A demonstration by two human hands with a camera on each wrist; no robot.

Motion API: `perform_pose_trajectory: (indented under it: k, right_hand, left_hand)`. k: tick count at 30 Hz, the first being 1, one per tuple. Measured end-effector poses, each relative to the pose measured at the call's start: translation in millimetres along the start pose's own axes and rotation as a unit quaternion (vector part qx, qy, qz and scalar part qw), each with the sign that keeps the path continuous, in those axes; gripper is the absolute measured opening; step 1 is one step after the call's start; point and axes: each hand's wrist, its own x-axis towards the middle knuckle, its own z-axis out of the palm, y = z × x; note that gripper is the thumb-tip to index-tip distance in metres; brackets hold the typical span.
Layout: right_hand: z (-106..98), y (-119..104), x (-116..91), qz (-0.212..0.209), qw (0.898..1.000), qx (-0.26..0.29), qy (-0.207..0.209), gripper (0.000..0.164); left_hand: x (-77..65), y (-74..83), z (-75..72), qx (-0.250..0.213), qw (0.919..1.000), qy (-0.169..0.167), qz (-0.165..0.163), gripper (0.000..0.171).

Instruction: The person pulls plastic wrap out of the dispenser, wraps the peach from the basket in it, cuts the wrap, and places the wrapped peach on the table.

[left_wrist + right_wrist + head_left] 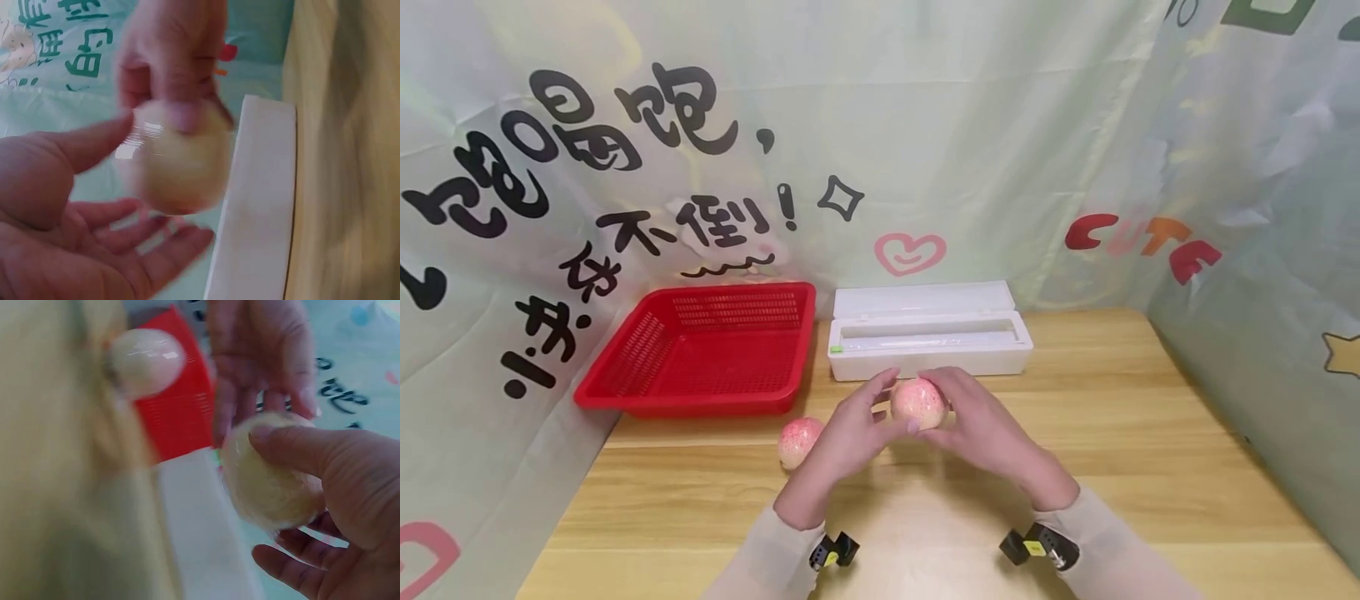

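A pink and cream peach, with a shiny clear film around it, is held up above the table in front of the white box. My right hand grips it, thumb across its near side and fingers beneath, as the right wrist view shows. On the other side my left hand reaches to the peach; its thumb tip is right at the skin and its fingers are spread loosely below. Left of that hand, a second pink peach rests on the table, partly hidden by the wrist; it also looks glossy in the right wrist view.
Behind the hands stands a long white cling film dispenser with its lid raised and film showing inside. A red plastic basket sits at the back left. Printed cloth walls in the wooden table.
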Motion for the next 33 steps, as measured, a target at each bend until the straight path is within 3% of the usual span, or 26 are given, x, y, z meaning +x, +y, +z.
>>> perform_pose_trajectory:
  k: [3, 7, 15, 19, 24, 27, 33]
  right_hand:
    - [11, 14, -9, 0.046, 0.999, -0.013, -0.008, 0.073]
    - [23, 29, -13, 0.089, 0.995, -0.016, -0.031, 0.074]
    - [47, 28, 7, 0.082, 0.995, -0.005, -0.064, 0.082]
    - [55, 22, 13, 0.084, 0.994, 0.002, -0.066, 0.084]
    - [55, 26, 10, 0.093, 0.993, -0.007, -0.071, 0.091]
    - [54, 29, 8, 0.099, 0.992, -0.008, -0.076, 0.095]
    - [51, 35, 0, 0.114, 0.991, 0.006, -0.076, 0.097]
  left_hand:
    - [-6.5, -5.7, -0.3, 0.058, 0.998, -0.015, -0.017, 0.061]
    - [-14.0, -13.5, -5.1, 0.11, 0.9936, -0.019, -0.015, 0.035]
    - [-30.0, -17.1, -43.5, 0.151, 0.9848, 0.082, -0.019, 0.007]
    - [-43.0, -21.4, -69.4, 0.192, 0.9737, 0.114, -0.045, 0.006]
    - [-63.3, -44.3, -99.0, 0.256, 0.9576, 0.121, -0.052, 0.013]
    - [-73.6, -60.2, -108.9, 0.288, 0.9488, 0.119, -0.048, 0.02]
    - [-82.4, -83.2, -116.7, 0.319, 0.941, 0.108, -0.033, 0.037]
